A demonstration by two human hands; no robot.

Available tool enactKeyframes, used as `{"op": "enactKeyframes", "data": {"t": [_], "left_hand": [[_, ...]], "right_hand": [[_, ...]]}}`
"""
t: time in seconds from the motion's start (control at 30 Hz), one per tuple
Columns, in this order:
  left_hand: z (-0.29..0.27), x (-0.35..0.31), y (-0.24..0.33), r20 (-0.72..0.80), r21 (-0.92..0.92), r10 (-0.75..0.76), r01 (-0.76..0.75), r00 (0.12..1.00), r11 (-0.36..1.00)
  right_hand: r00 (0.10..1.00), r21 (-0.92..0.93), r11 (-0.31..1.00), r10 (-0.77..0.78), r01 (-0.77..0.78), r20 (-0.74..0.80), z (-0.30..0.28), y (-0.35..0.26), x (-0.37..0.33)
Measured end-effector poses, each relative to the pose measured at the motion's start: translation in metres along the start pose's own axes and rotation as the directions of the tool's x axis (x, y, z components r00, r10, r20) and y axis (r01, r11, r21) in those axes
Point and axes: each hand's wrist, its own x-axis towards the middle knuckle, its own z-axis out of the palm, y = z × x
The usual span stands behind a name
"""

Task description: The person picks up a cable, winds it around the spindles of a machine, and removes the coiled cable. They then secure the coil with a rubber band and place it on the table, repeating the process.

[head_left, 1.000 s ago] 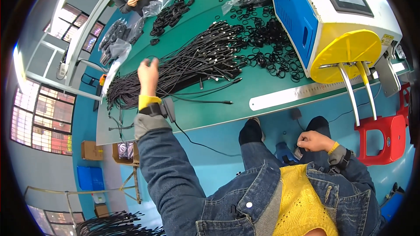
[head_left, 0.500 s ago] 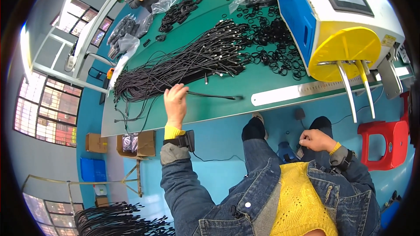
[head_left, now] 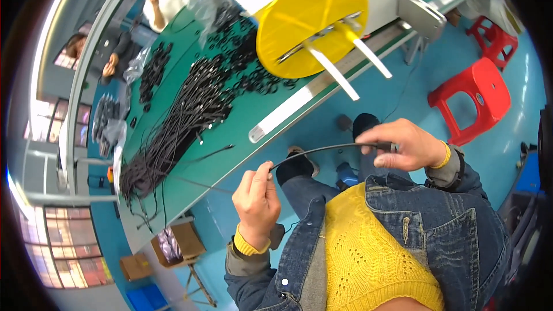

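Note:
A thin black cable (head_left: 322, 149) bows between my two hands in front of my body, off the table's edge. My left hand (head_left: 256, 203) pinches it between thumb and fingers. A length of it seems to trail from there back toward the table. Around the cable's connector end, my right hand (head_left: 410, 145) is closed, and the dark plug shows between its fingers. On the green table (head_left: 196, 178) lies a large bundle of black cables (head_left: 184, 112) with shiny tips. One loose cable end (head_left: 222, 149) sticks out toward the table's front edge.
A machine's yellow disc (head_left: 299, 17) with two protruding rods (head_left: 334, 72) overhangs the table edge. Beside it lie a metal ruler (head_left: 282, 116) and many black rings (head_left: 245, 78). Red stools (head_left: 478, 101) stand at the right. Two people are across the table.
My left hand has come off the table toward my body with a cable. My right hand has risen from my lap and closed on its end. The view has turned right.

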Motion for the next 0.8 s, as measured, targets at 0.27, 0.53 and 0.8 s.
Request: {"op": "enactKeyframes", "data": {"t": [0.27,0.53,0.8], "left_hand": [[0.031,0.043,0.094,0.219,-0.228,0.146,-0.095,0.965,0.969],[0.059,0.067,0.096,0.18,-0.397,0.041,0.035,0.983,0.917],[0.062,0.116,0.057,-0.051,-0.337,-0.219,0.189,0.974,0.922]], "right_hand": [[0.833,-0.397,0.917,-0.249,0.038,-0.494,-0.038,-0.034,-0.074],[0.776,-0.681,0.727,-0.378,-0.09,-0.506,-0.058,-0.026,-0.084],[0.679,-0.779,0.627,-0.563,-0.021,-0.471,-0.075,0.03,0.031]]}}
